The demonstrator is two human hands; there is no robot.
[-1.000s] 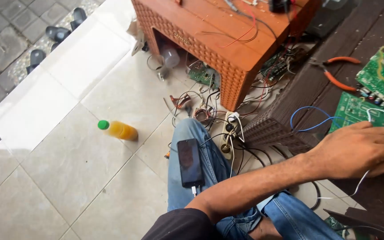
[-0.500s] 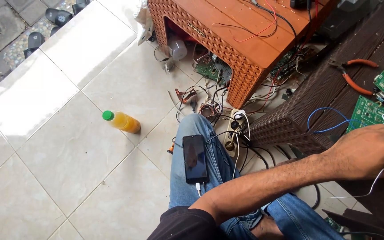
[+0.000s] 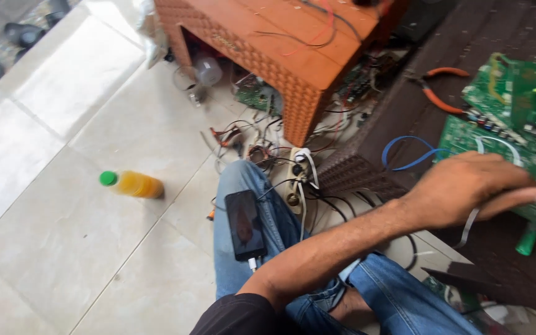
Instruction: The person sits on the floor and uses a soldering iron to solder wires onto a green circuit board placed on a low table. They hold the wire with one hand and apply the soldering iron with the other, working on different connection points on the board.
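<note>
Since a second ago the hand (image 3: 466, 189) has slid farther right over the green board (image 3: 497, 142), fingers now stretched flat on its near edge, gripping nothing. Which hand it is, the view does not settle. A white ribbon cable (image 3: 469, 220) trails beneath it; orange pliers (image 3: 437, 93) lie far behind; a phone (image 3: 245, 224) rests on the knee.

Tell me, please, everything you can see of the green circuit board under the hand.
The green circuit board lies flat on the dark brown woven table, at its right side. Small parts stud its top edge, and a white ribbon cable loops over it. The left hand rests palm down on its near edge, fingers stretched out. A second green board lies just behind it. Its right end runs out of view.
</note>
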